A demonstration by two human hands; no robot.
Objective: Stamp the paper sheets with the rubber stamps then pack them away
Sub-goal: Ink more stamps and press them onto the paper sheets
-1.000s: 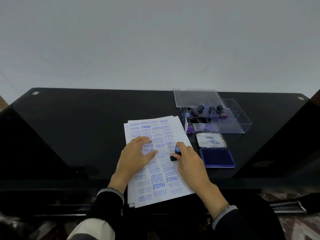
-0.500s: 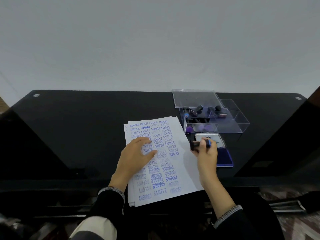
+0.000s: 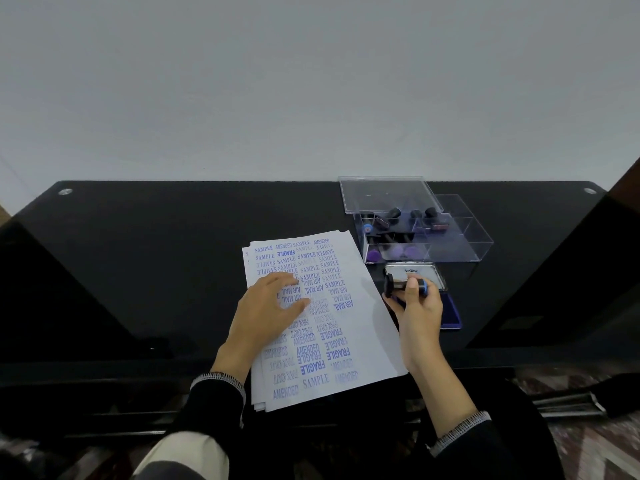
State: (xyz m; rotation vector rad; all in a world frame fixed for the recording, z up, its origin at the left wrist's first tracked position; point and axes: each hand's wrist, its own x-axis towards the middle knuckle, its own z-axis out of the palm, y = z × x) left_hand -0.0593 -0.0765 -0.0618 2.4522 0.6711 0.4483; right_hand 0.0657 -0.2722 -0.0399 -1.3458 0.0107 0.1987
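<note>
A stack of white paper sheets [image 3: 360, 292] lies on the black table, its top sheet covered with blue stamped words. My left hand [image 3: 268, 311] rests flat on the sheet, fingers spread. My right hand [image 3: 417, 311] grips a black rubber stamp with a blue band [image 3: 403, 285], held sideways just right of the paper and above the open ink pad [image 3: 450, 315]. The pad's lid [image 3: 415, 273] stands open behind it. A clear plastic box [image 3: 460, 244] further back holds several more stamps [image 3: 394, 213].
The clear box's lid [image 3: 388, 194] leans open at the back of the box. The black glass table [image 3: 156, 254] spreads wide to the left. Its front edge runs just below the paper. A dark metal object [image 3: 588, 398] lies low at the right.
My right hand lifted the stamp off the paper, carried it right over the ink pad and tipped it sideways. My left hand stayed on the sheet.
</note>
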